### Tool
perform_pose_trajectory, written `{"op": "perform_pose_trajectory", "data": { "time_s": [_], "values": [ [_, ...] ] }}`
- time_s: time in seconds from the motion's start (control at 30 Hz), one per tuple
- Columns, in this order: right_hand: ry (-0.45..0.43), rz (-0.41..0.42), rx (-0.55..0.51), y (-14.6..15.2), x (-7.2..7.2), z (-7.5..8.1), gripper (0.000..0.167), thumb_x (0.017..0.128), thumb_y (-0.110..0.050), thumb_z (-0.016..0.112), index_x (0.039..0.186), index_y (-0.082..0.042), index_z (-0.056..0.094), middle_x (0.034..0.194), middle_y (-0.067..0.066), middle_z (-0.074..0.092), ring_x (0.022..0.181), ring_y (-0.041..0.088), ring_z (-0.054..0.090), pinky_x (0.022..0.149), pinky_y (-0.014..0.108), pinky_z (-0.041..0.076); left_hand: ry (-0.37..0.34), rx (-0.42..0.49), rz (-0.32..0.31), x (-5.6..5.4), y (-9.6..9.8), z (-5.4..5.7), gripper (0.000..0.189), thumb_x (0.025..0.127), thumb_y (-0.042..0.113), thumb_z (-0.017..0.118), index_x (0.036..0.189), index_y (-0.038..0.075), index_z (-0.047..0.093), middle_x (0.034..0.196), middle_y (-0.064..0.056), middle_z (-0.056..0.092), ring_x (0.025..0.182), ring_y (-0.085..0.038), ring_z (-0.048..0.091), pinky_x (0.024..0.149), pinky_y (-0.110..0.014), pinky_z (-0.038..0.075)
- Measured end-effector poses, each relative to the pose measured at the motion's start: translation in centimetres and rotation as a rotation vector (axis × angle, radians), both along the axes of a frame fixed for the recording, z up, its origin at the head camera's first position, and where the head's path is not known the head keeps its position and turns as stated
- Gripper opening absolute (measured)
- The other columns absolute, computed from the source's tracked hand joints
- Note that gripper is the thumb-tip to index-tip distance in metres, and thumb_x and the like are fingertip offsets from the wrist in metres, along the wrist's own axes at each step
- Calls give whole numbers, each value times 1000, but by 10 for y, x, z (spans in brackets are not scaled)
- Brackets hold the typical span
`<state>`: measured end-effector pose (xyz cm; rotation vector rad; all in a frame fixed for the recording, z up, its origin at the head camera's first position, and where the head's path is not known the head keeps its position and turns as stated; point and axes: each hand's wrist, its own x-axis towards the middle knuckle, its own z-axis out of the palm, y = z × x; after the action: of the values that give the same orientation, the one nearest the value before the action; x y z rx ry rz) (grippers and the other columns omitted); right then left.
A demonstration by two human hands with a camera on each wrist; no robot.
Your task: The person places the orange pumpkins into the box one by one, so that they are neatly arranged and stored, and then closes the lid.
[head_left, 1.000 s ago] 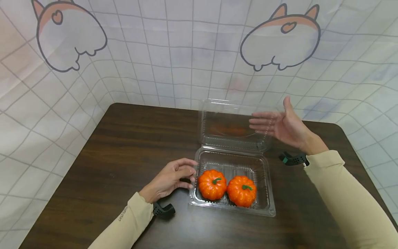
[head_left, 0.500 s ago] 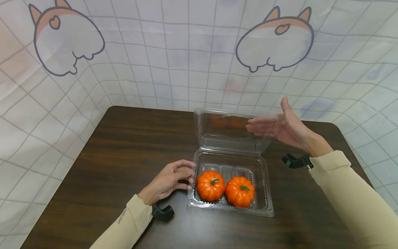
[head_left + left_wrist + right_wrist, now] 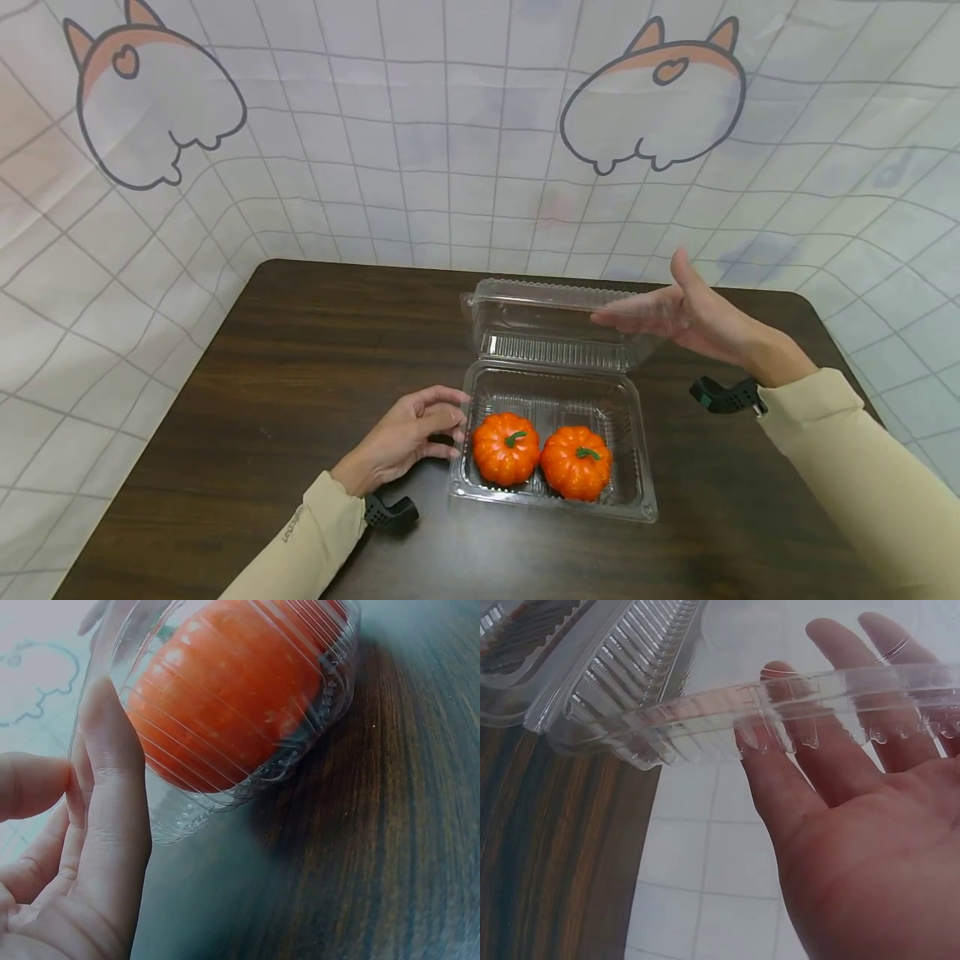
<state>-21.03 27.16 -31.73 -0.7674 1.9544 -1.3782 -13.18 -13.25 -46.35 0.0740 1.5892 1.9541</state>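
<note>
A hinged clear plastic container (image 3: 555,505) lies on the dark wooden table, its lid (image 3: 547,321) raised at a tilt along the far side. Two orange toy pumpkins (image 3: 506,450) with green stems sit side by side in the base. My left hand (image 3: 408,433) pinches the container's left rim between thumb and fingers, as the left wrist view shows. Behind the see-through lid, my right hand (image 3: 708,321) reaches in from the right, its fingers straight and thumb pointing up. In the right wrist view the lid's ridged edge (image 3: 705,712) crosses in front of the fingers.
The dark wood table (image 3: 337,350) extends around the container. A white grid-patterned cloth (image 3: 412,150) with cartoon animal drawings hangs behind it and along both sides. Each wrist wears a black strap (image 3: 726,395) below a cream sleeve (image 3: 847,458).
The lid's upper edge has swung lower and tilted toward the base, with my right hand moving along behind it. My left hand stays at the rim, and the pumpkins keep their places.
</note>
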Motion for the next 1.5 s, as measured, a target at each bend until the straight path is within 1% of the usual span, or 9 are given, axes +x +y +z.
{"op": "perform_pose_trajectory", "data": {
  "time_s": [0.17, 0.37, 0.47, 0.57, 0.67, 0.77, 1.0, 1.23, 1.5],
  "values": [
    [44, -23, 81, -3, 12, 2, 98, 102, -63, -13, 152, -10, 51, 160, -2, 50, 145, -5, 45, 125, 72, 12, -5, -5, 2, 1, 1, 0, 41, 102, 13, 63, 139, 1, 50, 95, 3, 67, 82, -13, 66, 73, -29, 64],
    [133, -119, 175, 0, 25, -1, 82, 109, -56, 3, 150, -4, 53, 153, 22, 54, 157, 36, 30, 118, 80, 19, -21, -14, 15, 2, 1, 1, 39, 102, 11, 63, 139, 3, 51, 95, 2, 67, 81, -13, 66, 73, -29, 65],
    [263, -130, 239, -1, 28, -2, 72, 112, -49, 10, 146, -9, 59, 78, 20, 63, 94, 23, 69, 88, 48, 58, -16, -21, 13, 1, 1, 1, 41, 102, 11, 63, 139, 2, 51, 96, 2, 66, 81, -12, 65, 74, -29, 65],
    [385, -81, 255, -4, 30, -2, 60, 114, -42, 17, 143, -15, 63, 55, 1, 36, 51, 1, 26, 49, 27, 36, -4, -27, 8, -1, 0, 2, 42, 102, 11, 62, 140, 1, 50, 97, 2, 66, 81, -12, 66, 74, -29, 65],
    [445, -11, 208, -6, 33, -3, 52, 115, -35, 21, 148, -15, 58, 105, -4, 77, 73, -13, 56, 71, 16, 52, 8, -35, 3, -4, -2, 2, 42, 102, 11, 62, 141, 0, 50, 97, 1, 65, 81, -13, 66, 75, -29, 65],
    [477, 19, 191, -8, 38, -7, 48, 115, -31, 25, 151, -17, 54, 155, 6, 55, 128, -15, 52, 107, 10, 43, 12, -46, -1, -5, -4, 3, 43, 102, 11, 61, 141, -1, 49, 98, 0, 65, 81, -13, 65, 75, -30, 65],
    [560, 12, 241, -12, 52, -15, 42, 112, -29, 43, 154, -30, 50, 161, 5, 48, 112, -13, 62, 91, 21, 48, 12, -55, -9, -7, -5, 4, 43, 102, 11, 62, 141, -2, 48, 99, 0, 64, 83, -14, 65, 75, -30, 65],
    [683, 16, 283, -15, 63, -24, 48, 106, -37, 55, 153, -32, 49, 161, -4, 48, 156, 10, 36, 119, 15, 36, 13, -45, -17, -6, -6, 7, 38, 102, 10, 61, 136, 0, 47, 97, 0, 66, 82, -14, 66, 75, -31, 65],
    [793, 37, 331, -23, 75, -39, 61, 103, -56, 53, 156, -27, 47, 164, 4, 46, 157, 23, 35, 113, 63, 45, 13, -76, -14, -6, -9, 8, 45, 102, 14, 63, 141, -1, 47, 114, -4, 63, 88, -16, 66, 77, -30, 65]
  ]
}}
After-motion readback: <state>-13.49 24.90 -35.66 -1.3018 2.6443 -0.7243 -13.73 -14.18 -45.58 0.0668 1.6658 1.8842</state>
